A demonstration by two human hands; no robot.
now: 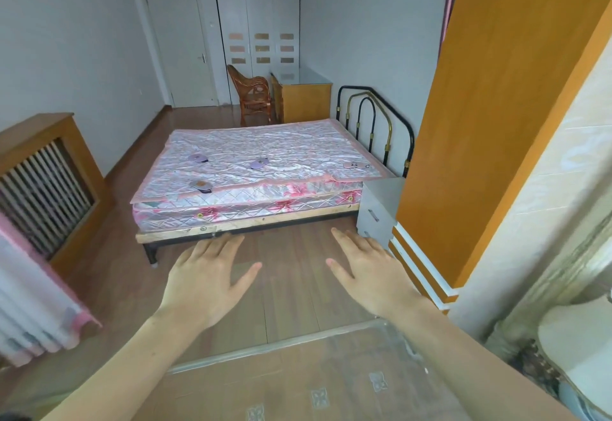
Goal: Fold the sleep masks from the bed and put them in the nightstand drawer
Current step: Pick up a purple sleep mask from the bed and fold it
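Note:
Several sleep masks lie spread on the pink quilted bed point(291, 145): a purple one point(198, 158) at the left, another purple one point(259, 163) in the middle, a grey-brown one point(200, 185) near the front edge and a pale one point(355, 165) at the right. The grey nightstand point(381, 203) stands at the bed's right front corner, its drawers closed. My left hand point(207, 275) and my right hand point(367, 268) are held out palm down over the floor, well short of the bed, fingers spread and holding nothing.
An orange wardrobe point(503, 116) rises right of the nightstand. A slatted wooden radiator cover point(43, 185) and pink curtain point(36, 304) are at the left. A glass-topped table point(298, 384) lies just below my arms. A wicker chair point(255, 94) and desk point(304, 96) stand beyond the bed.

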